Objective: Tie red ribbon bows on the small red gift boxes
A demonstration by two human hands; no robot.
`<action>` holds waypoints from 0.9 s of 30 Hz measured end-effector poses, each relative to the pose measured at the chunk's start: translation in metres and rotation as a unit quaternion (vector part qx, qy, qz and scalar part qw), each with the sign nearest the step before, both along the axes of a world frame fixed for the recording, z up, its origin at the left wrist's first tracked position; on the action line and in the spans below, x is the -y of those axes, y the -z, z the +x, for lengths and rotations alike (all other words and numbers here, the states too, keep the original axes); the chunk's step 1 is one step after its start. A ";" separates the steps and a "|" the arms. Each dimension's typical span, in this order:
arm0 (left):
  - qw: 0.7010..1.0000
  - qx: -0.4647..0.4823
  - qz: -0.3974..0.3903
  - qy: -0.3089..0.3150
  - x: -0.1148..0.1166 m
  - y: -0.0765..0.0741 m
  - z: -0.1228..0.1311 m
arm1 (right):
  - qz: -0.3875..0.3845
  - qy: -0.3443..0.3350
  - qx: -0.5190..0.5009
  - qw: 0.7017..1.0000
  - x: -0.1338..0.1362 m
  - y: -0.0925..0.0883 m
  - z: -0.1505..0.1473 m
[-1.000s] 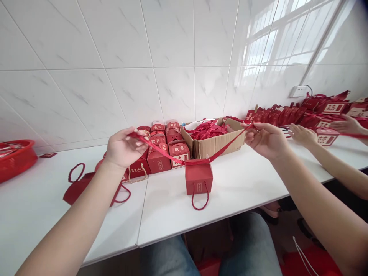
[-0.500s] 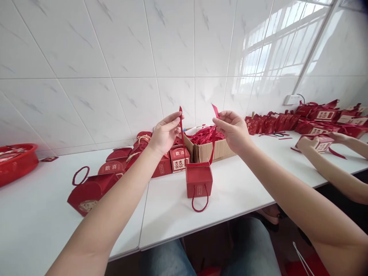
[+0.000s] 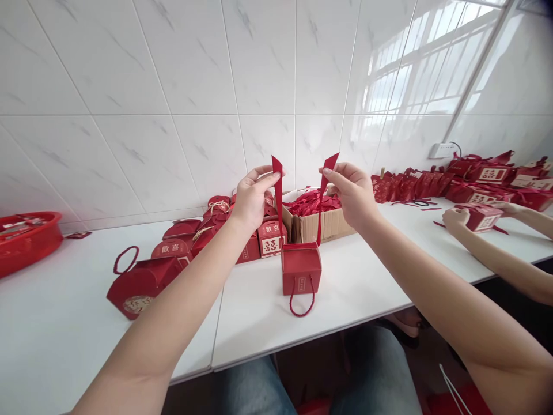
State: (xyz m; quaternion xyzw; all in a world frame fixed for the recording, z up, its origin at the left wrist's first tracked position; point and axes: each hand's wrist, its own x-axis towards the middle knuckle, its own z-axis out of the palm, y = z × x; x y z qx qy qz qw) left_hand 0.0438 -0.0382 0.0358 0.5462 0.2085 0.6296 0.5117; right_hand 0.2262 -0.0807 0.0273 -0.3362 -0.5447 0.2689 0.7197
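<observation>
A small red gift box (image 3: pixel 302 266) stands on the white table, its red rope handle (image 3: pixel 302 314) drooping down the near side. Red ribbon (image 3: pixel 279 202) rises from both sides of the box. Its left end is pinched between the thumb and fingers of my left hand (image 3: pixel 256 193), the tip pointing up. My right hand (image 3: pixel 352 190) pinches the other end at about the same height. Both lengths look drawn up fairly straight above the box. How the ribbon passes behind or under the box is hidden.
Behind the box sits a cardboard carton (image 3: pixel 322 226) full of red ribbons. Several red boxes (image 3: pixel 170 251) are grouped left of it. A red basin (image 3: pixel 30 245) is at the far left. At right, a co-worker's hands (image 3: pixel 458 221) hold another box, near scissors (image 3: pixel 421 203).
Both ribbon ends now stand more upright and show their flat faces. My hands have shifted only slightly. The view has swung a little to the left.
</observation>
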 end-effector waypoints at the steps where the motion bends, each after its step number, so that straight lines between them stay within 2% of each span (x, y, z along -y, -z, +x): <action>1: 1.000 0.002 0.000 0.003 0.000 0.000 0.000 | 0.000 -0.005 -0.005 1.000 0.001 -0.001 0.000; 8: 1.000 0.010 0.016 0.012 0.002 -0.001 -0.002 | -0.002 -0.046 -0.040 0.998 0.000 0.001 0.002; 16: 0.999 0.009 0.013 0.051 0.000 0.000 -0.003 | 0.033 -0.007 0.001 0.999 -0.002 0.005 0.000; 21: 0.998 0.009 0.042 0.043 0.001 0.001 -0.002 | 0.039 0.033 0.007 0.999 -0.002 0.007 0.000; 27: 0.998 0.031 0.042 0.036 0.000 0.001 -0.001 | 0.053 0.048 0.015 0.997 -0.004 0.006 0.002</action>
